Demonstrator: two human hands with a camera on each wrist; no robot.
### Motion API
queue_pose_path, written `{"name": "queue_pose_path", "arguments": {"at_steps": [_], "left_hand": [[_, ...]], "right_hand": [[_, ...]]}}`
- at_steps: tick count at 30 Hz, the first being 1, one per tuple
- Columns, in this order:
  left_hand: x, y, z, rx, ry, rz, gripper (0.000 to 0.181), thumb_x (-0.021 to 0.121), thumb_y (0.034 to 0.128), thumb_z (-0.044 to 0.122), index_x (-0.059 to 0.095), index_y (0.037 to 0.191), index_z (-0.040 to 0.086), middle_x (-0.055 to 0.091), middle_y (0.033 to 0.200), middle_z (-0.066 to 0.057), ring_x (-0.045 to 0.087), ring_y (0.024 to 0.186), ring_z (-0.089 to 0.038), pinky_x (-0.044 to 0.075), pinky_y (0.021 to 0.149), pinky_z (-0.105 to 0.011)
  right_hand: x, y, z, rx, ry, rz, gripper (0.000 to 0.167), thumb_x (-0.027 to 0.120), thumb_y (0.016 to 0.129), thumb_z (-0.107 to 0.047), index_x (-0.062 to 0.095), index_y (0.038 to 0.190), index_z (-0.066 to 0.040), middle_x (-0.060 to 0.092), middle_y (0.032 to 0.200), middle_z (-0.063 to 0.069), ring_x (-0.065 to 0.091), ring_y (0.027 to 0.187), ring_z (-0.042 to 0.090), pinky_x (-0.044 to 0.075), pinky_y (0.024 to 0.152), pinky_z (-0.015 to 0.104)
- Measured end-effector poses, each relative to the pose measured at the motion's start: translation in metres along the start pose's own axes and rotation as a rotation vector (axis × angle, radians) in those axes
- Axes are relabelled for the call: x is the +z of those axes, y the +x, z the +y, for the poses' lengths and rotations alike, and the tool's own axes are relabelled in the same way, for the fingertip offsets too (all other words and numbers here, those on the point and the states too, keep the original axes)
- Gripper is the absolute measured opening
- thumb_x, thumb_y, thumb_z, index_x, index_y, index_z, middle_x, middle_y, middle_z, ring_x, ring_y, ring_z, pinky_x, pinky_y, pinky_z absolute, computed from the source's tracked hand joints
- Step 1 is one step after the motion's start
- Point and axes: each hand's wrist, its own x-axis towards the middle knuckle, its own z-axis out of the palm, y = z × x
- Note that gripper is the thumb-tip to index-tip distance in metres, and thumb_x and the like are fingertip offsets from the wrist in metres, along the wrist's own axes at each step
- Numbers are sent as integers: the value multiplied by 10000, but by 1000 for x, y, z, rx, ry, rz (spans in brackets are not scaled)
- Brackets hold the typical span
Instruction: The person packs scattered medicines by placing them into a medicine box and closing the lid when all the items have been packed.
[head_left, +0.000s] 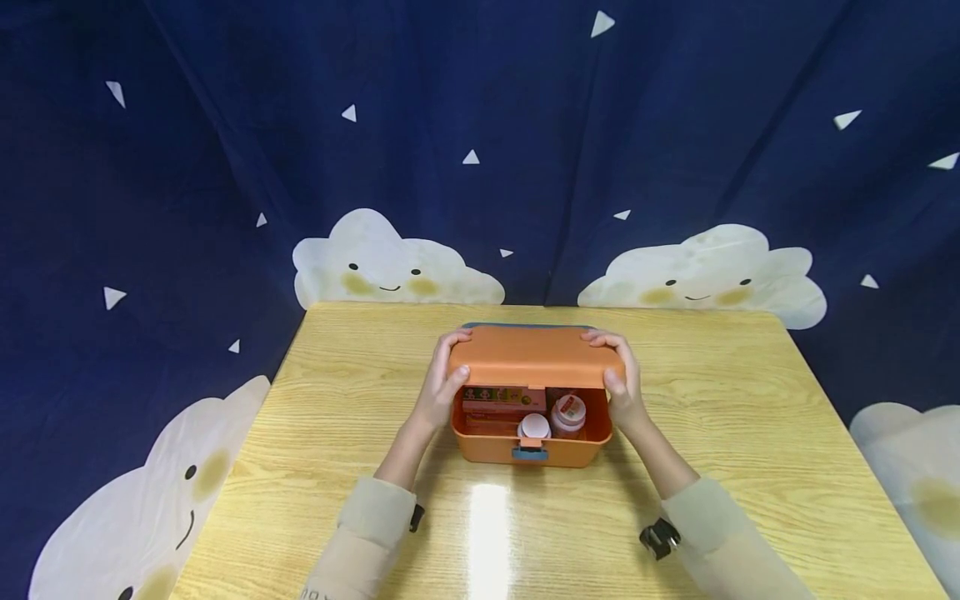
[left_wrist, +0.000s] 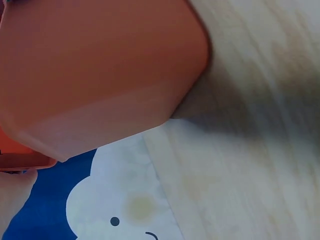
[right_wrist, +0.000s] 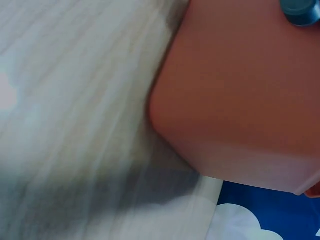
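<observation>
An orange storage box (head_left: 480, 452) stands on the table with its lid (head_left: 536, 354) partly raised. My left hand (head_left: 441, 390) grips the lid's left end, thumb at the front edge and fingers over the top. At the other end my right hand (head_left: 627, 390) holds the lid the same way. Inside lie a pink printed carton (head_left: 504, 400), a white-capped bottle (head_left: 535, 427) and a second bottle (head_left: 569, 412) with a red-and-white label on top. A blue latch (head_left: 529, 454) sits on the front wall. In the left wrist view, only part of the hand (left_wrist: 14, 197) shows.
The box rests on a light wood table (head_left: 360, 358), with bare wood on both sides of it. Behind hangs a dark blue curtain (head_left: 420, 108) with white triangles and smiling clouds. A dark strap piece (head_left: 660, 538) hangs at the right wrist.
</observation>
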Motion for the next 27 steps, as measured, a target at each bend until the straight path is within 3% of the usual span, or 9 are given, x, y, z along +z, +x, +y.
{"name": "queue_pose_path", "arguments": {"at_steps": [4, 9, 17, 23, 27], "left_hand": [[0, -9, -24, 48, 52, -14, 638, 408, 911, 406, 348, 1186, -167, 339, 1275, -348, 264, 1242, -484, 159, 1031, -560], [-1, -22, -46, 59, 185, -62, 764, 348, 866, 625, 359, 1255, -32, 336, 1366, -205, 249, 1307, -378, 174, 1037, -553], [-4, -37, -59, 91, 315, -116, 785, 318, 846, 676, 338, 1292, 31, 288, 1419, -133, 183, 1354, -320, 200, 1034, -552], [-4, -47, -68, 134, 384, -145, 804, 295, 841, 691, 315, 1314, 41, 255, 1443, -137, 151, 1366, -334, 227, 1019, -562], [-4, -52, -73, 162, 402, -145, 804, 299, 840, 688, 316, 1315, 40, 252, 1447, -142, 156, 1362, -347, 228, 1026, -550]], "right_hand": [[-3, -8, 3, -19, -13, -30, 611, 491, 838, -388, 429, 1008, 195, 490, 1082, 333, 427, 1099, 415, 258, 1010, 375], [-10, -21, 4, -6, -65, -83, 703, 515, 833, -489, 429, 1067, 168, 462, 1181, 320, 336, 1212, 441, 168, 1065, 417], [-12, -35, -4, -34, -223, -164, 805, 476, 850, -566, 406, 1094, 198, 379, 1223, 397, 227, 1225, 558, 137, 1085, 377], [-8, -38, -24, -79, -326, -235, 830, 432, 875, -564, 374, 1102, 232, 341, 1198, 443, 219, 1160, 634, 140, 1054, 493], [-13, -44, -18, -85, -375, -270, 843, 412, 875, -585, 378, 1127, 219, 337, 1222, 426, 224, 1183, 615, 150, 1053, 524]]}}
